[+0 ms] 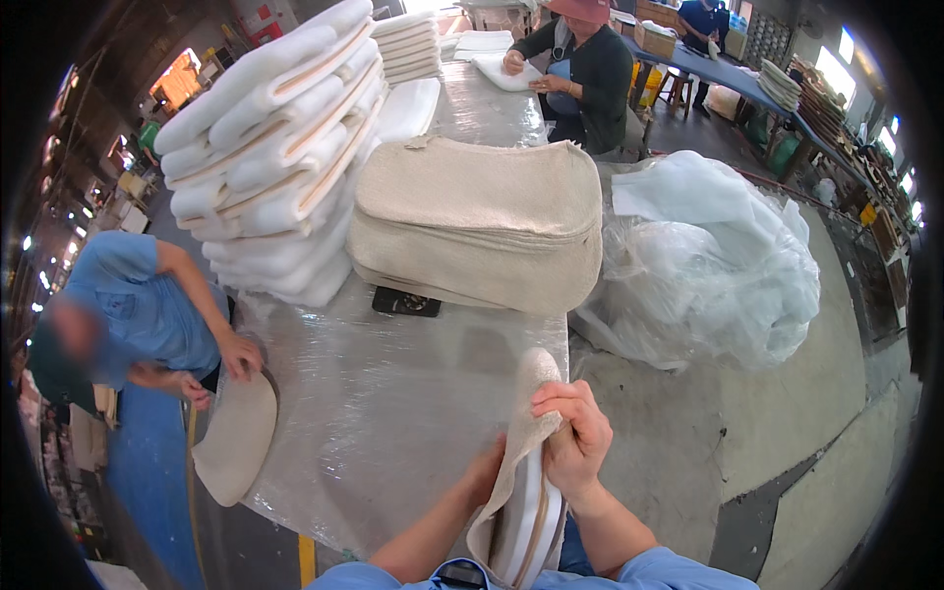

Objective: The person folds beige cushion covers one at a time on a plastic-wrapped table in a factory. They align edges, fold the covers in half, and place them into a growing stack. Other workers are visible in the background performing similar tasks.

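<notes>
A beige fabric cover wraps partly around a white foam pad with a tan layer along its edge. The piece stands on edge close to my body, at the near right of the table. My right hand is closed on the cover's upper edge, its fingers curled over the fabric. On the cover's left side my left hand rests against it, with the fingers hidden behind the cloth. Farther off, a stack of beige covers lies on the table.
Tall piles of white padded pieces rise at the left. A black object sits under the cover stack's front. At left a person handles a beige piece; another works at the far end. A plastic-wrapped white bundle stands right.
</notes>
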Tool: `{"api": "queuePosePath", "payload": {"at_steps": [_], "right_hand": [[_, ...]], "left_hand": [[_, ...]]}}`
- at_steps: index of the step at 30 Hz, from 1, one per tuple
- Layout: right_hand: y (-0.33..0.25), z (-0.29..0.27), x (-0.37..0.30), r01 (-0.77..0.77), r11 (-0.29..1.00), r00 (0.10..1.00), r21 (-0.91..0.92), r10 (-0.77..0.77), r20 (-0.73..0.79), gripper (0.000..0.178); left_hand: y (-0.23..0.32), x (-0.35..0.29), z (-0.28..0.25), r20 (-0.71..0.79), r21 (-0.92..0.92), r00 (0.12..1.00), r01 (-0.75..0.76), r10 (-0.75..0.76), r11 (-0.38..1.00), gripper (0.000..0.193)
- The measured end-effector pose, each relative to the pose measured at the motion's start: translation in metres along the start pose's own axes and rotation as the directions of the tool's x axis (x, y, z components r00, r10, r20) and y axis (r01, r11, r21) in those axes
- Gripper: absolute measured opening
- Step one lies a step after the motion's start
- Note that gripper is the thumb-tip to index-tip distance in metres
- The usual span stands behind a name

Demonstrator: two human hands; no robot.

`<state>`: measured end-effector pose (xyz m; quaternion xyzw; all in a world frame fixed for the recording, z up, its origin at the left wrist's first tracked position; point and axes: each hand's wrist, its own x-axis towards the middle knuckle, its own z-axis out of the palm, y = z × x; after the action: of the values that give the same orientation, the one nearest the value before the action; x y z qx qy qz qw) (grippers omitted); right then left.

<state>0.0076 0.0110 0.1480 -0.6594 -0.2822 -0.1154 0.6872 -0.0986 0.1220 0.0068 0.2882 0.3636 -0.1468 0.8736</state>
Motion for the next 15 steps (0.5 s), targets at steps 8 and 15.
{"api": "queuePosePath", "payload": {"at_steps": [8,15], "right_hand": [[0.016,0.025,0.007,0.034,0.999,0.998,0.042,-0.036,0.053,0.008],[0.027,0.049,0.011,0.0,0.997,0.996,0.074,-0.007,0.091,0.007]], "left_hand": [[0.007,0.081,-0.013,0.356,-0.293,0.934,0.156,-0.044,0.943,0.053],[0.075,0.135,-0.031,0.435,-0.377,0.883,0.003,0.174,0.926,0.056]]}}
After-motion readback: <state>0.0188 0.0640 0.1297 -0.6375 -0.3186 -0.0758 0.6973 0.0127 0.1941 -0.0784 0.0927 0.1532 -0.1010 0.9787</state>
